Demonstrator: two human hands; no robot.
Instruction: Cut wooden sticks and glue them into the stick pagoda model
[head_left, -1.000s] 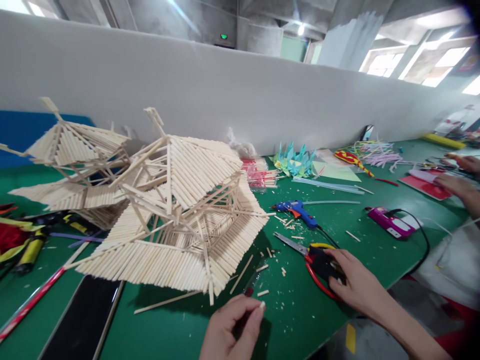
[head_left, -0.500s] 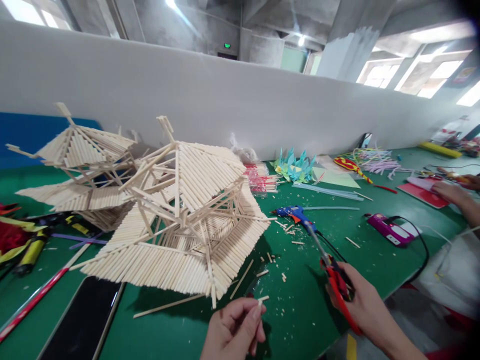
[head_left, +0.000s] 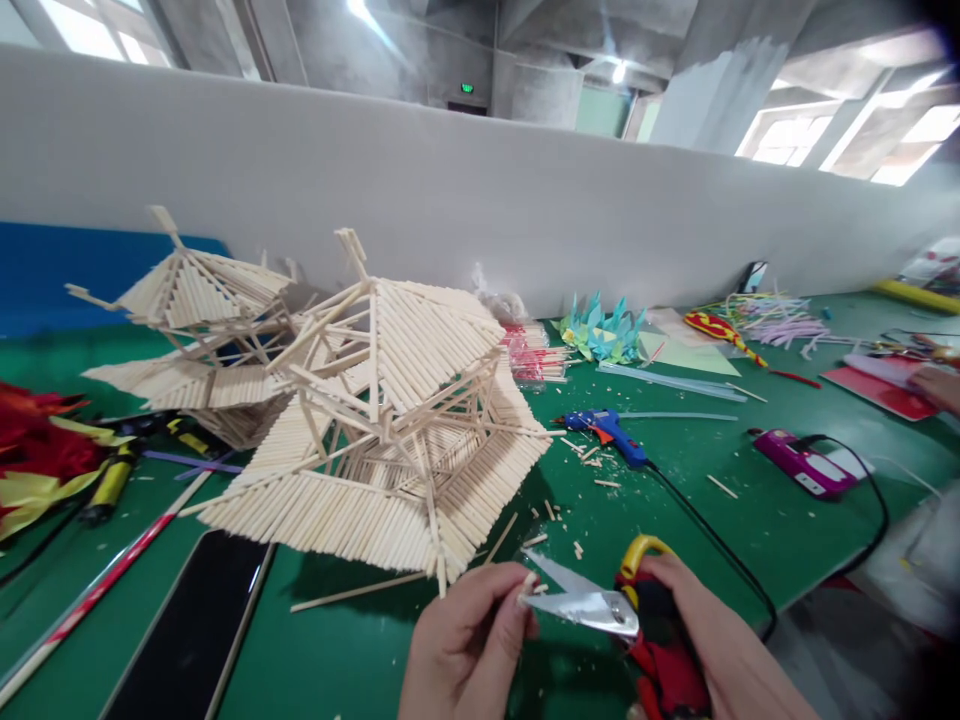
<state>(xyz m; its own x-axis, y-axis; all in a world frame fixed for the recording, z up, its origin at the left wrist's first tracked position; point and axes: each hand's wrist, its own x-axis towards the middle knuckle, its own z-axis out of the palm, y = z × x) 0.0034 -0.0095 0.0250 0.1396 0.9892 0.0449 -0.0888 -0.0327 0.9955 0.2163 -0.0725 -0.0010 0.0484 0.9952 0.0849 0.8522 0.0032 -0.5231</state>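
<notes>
Between the fingertips of my left hand (head_left: 469, 640) is a short wooden stick (head_left: 529, 582), mostly covered by the thumb and fingers. My right hand (head_left: 705, 620) grips a pair of scissors (head_left: 592, 605) with red and yellow handles. Their blades are spread, and the lower one reaches the stick at my left fingertips. Just beyond my left hand stands a pavilion model (head_left: 360, 530) built of thin wooden sticks, with a slatted roof and a wide lower skirt. Behind it on the left is a second, similar stick model (head_left: 187, 290).
A blue glue gun (head_left: 607, 428) lies right of the model, its cord trailing toward the table edge. Stick offcuts (head_left: 592, 455) are scattered nearby. A phone (head_left: 195, 630) lies at front left. A purple power strip (head_left: 802, 462) sits at right. Another person's hand (head_left: 937, 385) shows at far right.
The scissors have come down and left from beside the glue gun to my left fingertips, and their blades have opened. My left hand still pinches the stick. The view has shifted slightly.
</notes>
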